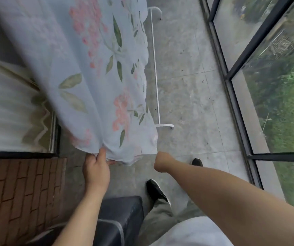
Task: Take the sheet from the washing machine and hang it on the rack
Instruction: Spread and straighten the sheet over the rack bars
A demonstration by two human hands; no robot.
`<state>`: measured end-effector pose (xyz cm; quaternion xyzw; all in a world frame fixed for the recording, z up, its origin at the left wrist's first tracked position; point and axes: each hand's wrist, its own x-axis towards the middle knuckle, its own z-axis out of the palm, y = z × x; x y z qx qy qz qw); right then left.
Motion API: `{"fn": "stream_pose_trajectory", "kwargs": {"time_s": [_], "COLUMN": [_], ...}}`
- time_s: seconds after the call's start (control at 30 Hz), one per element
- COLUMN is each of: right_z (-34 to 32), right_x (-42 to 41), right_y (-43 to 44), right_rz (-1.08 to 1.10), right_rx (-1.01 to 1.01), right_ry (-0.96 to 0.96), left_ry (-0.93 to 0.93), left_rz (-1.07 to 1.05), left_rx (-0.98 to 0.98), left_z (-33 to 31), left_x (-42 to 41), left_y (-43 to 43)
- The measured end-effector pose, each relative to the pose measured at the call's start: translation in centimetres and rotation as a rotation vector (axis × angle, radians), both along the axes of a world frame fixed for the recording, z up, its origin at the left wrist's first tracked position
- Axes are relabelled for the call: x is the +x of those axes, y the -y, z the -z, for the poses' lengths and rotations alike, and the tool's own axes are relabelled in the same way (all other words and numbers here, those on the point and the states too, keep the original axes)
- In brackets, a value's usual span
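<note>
Here both the left hand (96, 169) and right hand (162, 161) pinch the hanging sheet's (92, 68) bottom hem.

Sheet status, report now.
Left hand and right hand both gripping the lower hem. Sheet draped over white rack, hanging clear of the floor. Nothing in the way.

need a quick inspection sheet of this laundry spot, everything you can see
surface: grey concrete floor, stained, bare.
job's things: pale blue floral cotton sheet hanging in front of the white metal drying rack; only a rail and feet of the rack show.
clutter: nothing seen.
grippers: left hand pinches the sheet's lower edge; right hand fisted at its corner, grip hidden.
cables: nothing seen.
surroundings: black-framed glass wall right, red brick wall left.
</note>
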<state>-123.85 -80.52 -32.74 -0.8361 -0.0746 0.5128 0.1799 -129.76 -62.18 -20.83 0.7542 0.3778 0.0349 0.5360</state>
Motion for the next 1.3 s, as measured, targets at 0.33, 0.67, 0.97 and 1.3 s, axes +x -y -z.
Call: {"fn": "stream_pose_trajectory", "kwargs": {"time_s": [0.33,0.67,0.97,1.3], "right_z": [4.6,7.6,13.2,28.6], "right_x": [0.5,-1.6,-2.1,3.6], "right_y": [-5.6,-5.8,-3.6,-4.0], "right_rz": [0.268,0.027,0.257,1.260], "right_rx": [-0.031,0.193,0.566,0.369], "right_ry": [0.064,0.145,0.019,-0.349], "left_ry": [0.153,-0.344,-0.232,-0.159], "left_rz": [-0.135,0.249,-0.228,-0.237], "left_rx": [-0.124,-0.058,-0.178,-0.387], "left_z": [-1.2,9.0,20.9,21.5], "left_x": [0.2,-2.6,2.5,4.5], "left_y": [1.4,2.0,2.9,1.2]}}
